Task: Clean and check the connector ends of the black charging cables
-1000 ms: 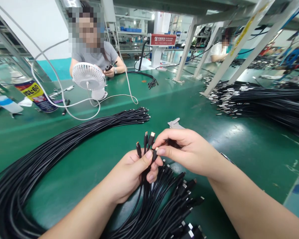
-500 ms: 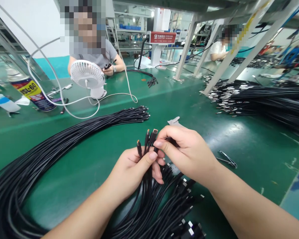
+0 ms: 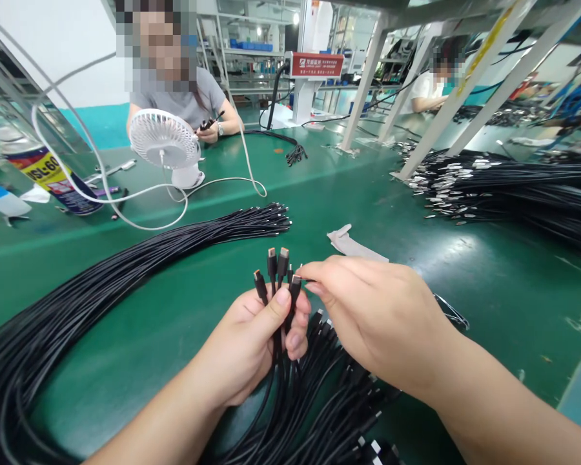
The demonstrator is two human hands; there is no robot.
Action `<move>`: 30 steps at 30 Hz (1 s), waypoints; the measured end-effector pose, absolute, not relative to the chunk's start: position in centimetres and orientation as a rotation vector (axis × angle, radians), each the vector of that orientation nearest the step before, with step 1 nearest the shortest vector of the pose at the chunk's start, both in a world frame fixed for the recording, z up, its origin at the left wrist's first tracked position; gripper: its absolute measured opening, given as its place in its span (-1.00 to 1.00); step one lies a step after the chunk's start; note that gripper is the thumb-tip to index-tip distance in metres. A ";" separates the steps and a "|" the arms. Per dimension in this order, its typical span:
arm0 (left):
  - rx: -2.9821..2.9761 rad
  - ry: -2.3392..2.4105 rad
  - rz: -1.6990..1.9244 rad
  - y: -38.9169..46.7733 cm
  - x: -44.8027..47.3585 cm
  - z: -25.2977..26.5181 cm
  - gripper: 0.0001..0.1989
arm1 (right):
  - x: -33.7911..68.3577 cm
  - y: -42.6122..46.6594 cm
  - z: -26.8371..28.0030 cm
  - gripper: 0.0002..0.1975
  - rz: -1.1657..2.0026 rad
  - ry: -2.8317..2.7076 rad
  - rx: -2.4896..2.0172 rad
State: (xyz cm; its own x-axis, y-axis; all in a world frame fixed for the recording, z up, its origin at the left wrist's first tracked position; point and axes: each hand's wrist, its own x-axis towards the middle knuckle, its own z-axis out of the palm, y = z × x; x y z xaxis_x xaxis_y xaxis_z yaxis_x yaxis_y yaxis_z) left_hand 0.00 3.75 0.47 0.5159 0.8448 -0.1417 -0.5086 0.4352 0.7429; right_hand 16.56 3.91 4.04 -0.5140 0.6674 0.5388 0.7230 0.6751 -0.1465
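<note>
My left hand [image 3: 256, 329] is closed around several black USB cables [image 3: 277, 361], thumb pressed across them. Their plugs [image 3: 283, 261] fan out upward above the fist, some with orange at the metal tip. My right hand [image 3: 377, 316] is pinched beside the plug nearest the left thumb. A thin dark sliver shows between its fingertips, too small to name. Below both hands, a bundle of black cables [image 3: 314, 394] lies with its plug ends pointing up and right.
A long curved bundle of cables [image 3: 126, 265] lies on the green table [image 3: 213, 290] at left. Farther out are a white fan [image 3: 165, 139], a spray can [image 3: 61, 181] and a co-worker [image 3: 174, 84]. A cable pile [image 3: 503, 184], a whitish strip [image 3: 356, 244] and metal tweezers-like tool [image 3: 452, 313] lie right.
My left hand has shifted slightly left and down, and the plugs are spread wider. My right hand has turned palm-down, its fingertips now beside a lower plug. The whitish strip is more exposed.
</note>
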 end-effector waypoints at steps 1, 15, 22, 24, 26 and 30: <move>0.696 0.548 0.897 3.7 0.0 0.5 -0.74 | 16.5 3.7 4.1 -0.77 -0.146 -2.326 -1.068; 0.712 0.604 0.953 3.8 0.3 0.2 -0.78 | 16.1 3.2 3.8 -0.72 -0.449 -2.307 -1.066; 0.718 0.605 0.961 3.9 0.1 0.0 -0.79 | 16.2 3.3 3.7 -0.68 -0.457 -2.316 -1.072; 0.720 0.613 0.959 4.0 0.0 0.0 -0.80 | 16.2 3.4 3.7 -0.68 -0.443 -2.325 -1.077; 0.717 0.624 0.963 4.0 0.0 0.0 -0.80 | 16.3 3.5 3.7 -0.68 -0.430 -2.330 -1.081; 0.718 0.651 0.975 4.0 0.1 0.1 -0.81 | 16.3 3.4 3.8 -0.69 -0.400 -2.339 -1.094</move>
